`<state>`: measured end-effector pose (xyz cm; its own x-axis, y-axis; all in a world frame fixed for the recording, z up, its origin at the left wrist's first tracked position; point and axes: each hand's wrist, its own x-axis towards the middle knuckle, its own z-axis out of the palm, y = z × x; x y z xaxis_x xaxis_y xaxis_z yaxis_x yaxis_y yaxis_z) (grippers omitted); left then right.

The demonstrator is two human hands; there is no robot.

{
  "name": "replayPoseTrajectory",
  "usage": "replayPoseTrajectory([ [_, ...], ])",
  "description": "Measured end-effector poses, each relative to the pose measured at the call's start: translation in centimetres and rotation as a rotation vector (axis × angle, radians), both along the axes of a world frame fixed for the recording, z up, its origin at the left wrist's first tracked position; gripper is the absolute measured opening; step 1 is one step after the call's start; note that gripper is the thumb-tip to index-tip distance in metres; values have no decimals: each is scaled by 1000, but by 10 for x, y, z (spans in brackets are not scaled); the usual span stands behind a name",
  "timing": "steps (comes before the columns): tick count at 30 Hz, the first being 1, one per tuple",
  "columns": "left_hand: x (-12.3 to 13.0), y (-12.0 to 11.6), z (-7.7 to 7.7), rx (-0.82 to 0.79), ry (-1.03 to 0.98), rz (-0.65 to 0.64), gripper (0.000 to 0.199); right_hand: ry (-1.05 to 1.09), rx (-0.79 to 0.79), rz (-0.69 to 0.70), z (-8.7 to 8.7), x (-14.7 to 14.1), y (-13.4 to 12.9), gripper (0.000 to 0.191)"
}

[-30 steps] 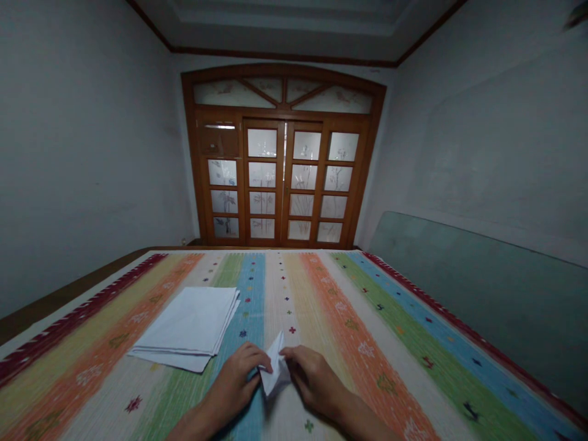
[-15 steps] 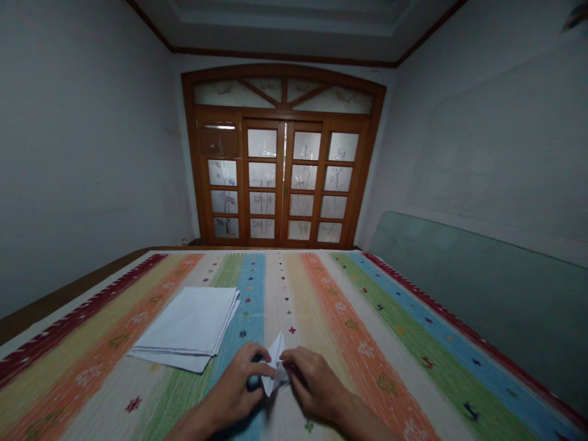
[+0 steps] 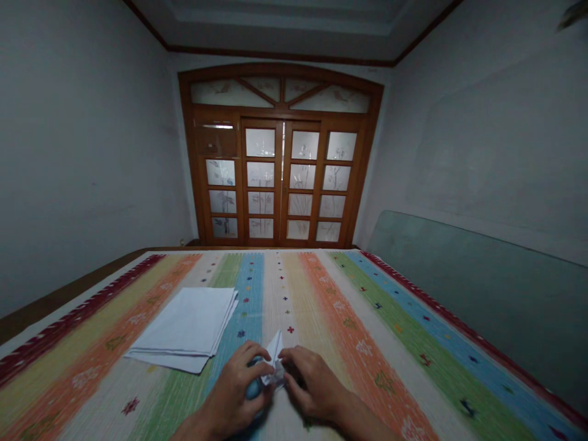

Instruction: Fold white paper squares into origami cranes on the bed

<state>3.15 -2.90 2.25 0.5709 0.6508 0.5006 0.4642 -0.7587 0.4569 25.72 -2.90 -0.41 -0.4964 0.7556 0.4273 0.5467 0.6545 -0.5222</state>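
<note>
**A folded white paper (image 3: 274, 358) pinched between two hands, a flat stack waiting beside them**

The folded white paper rises in a narrow creased point, low over the near middle of the striped woven cover (image 3: 390, 367). Whether it touches the cover, I cannot tell. The left hand (image 3: 232, 389) and right hand (image 3: 312, 383) close in from either side, their fingers (image 3: 288, 355) held narrow and gripping its lower part, which they partly hide. So this one piece already carries several folds. To the left, just beyond the left hand, a stack of white paper sheets (image 3: 184, 327) lies flat, seemingly unfolded. Far off stand wooden glazed doors (image 3: 280, 177), and a glass pane (image 3: 459, 294) rests along the right.
</note>
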Motion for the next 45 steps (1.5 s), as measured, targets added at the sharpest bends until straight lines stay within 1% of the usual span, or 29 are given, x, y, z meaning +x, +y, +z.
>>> replayPoseTrajectory([
  [6,1,-2,5,-9,22,-65,15,10,10,7,1,0,-1,36],
  [9,-1,-2,5,-22,16,-80,14,14,8,8,2,0,-1,30],
  [12,-4,-1,2,-28,-15,-80,20,-12,12,1,4,1,-1,23],
  [15,-7,4,-3,-55,-63,-52,28,-57,21,7,5,0,0,22],
  [17,-8,7,-7,-97,-102,-24,31,-77,37,22,5,-1,0,24],
  [20,-10,13,-13,-153,-135,30,27,-94,69,52,4,-2,0,20],
  [23,-11,16,-18,-173,-116,64,21,-85,91,72,2,-2,1,21],
  [25,-11,16,-20,-189,-100,71,19,-71,96,69,0,-2,2,20],
  [28,-10,16,-21,-236,-107,120,17,-44,93,38,-3,-2,4,13],
  [30,-9,16,-22,-269,-120,153,24,-22,81,12,-3,-2,6,9],
  [35,-8,18,-28,-297,-120,170,55,-14,42,-100,-3,-2,8,6],
  [38,-9,18,-29,-284,-103,191,62,-45,28,-153,-3,-3,9,6],
  [41,-10,18,-26,-236,-74,171,55,-71,23,-165,-3,-3,9,9],
  [45,-10,18,-24,-100,26,177,28,-94,30,-174,-3,-4,9,12],
])
